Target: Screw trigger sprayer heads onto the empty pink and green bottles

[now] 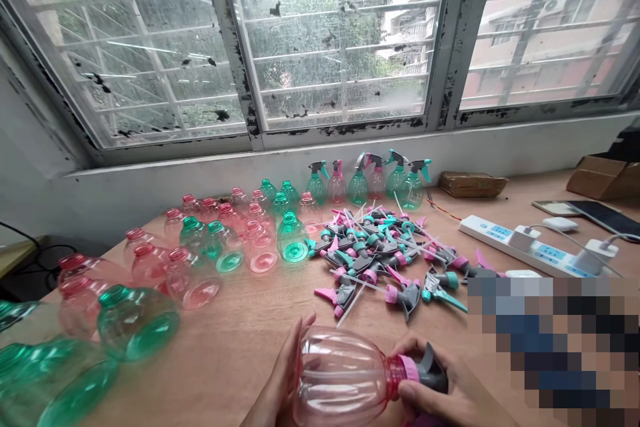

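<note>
A clear pink spray bottle lies sideways between my two hands, its neck toward the right. My left hand is wrapped round the base end of the bottle. With thumb and fingers, my right hand grips the pink collar of the grey spray head, which sits on the bottle's neck. The dip tube shows inside the bottle. Just beyond my hands lies a heap of loose spray heads in grey, pink and teal, with white tubes.
Headless pink and green bottles stand in rows at the left. Several bottles with spray heads line the windowsill wall. On the right are a power strip with plugs, a brown block, a phone and a cardboard box.
</note>
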Demonstrator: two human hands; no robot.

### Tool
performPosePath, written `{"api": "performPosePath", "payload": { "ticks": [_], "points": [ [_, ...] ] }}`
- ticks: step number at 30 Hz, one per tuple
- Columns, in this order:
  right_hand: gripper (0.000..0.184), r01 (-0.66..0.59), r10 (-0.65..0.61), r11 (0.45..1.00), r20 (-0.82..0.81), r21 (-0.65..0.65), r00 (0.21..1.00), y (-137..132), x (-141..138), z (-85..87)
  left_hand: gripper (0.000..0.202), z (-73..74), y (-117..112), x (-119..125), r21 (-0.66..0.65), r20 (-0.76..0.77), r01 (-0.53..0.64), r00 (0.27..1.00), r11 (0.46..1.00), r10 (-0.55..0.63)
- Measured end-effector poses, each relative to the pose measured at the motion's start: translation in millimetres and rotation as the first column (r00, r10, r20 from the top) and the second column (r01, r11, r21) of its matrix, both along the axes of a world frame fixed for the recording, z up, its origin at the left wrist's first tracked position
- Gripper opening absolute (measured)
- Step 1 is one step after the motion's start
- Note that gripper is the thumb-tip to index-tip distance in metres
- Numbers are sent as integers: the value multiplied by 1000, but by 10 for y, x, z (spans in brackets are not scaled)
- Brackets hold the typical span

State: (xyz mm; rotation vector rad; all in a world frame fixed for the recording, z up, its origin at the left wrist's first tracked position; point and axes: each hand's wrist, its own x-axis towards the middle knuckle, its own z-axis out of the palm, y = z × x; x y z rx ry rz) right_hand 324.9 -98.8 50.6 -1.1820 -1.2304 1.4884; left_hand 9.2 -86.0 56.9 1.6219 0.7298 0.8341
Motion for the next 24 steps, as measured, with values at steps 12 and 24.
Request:
{"api": "performPosePath", "payload": {
  "ticks": [12,24],
  "points": [
    [62,21,-21,999,0,-25,1000,-7,-26,15,107,-82,3,63,-53,-9,-72,997,996,72],
    [61,9,-9,1000,-26,-22,1000,-3,-21,28,99,254,260,-233,50,-324,-28,945,998,43]
  ]
}}
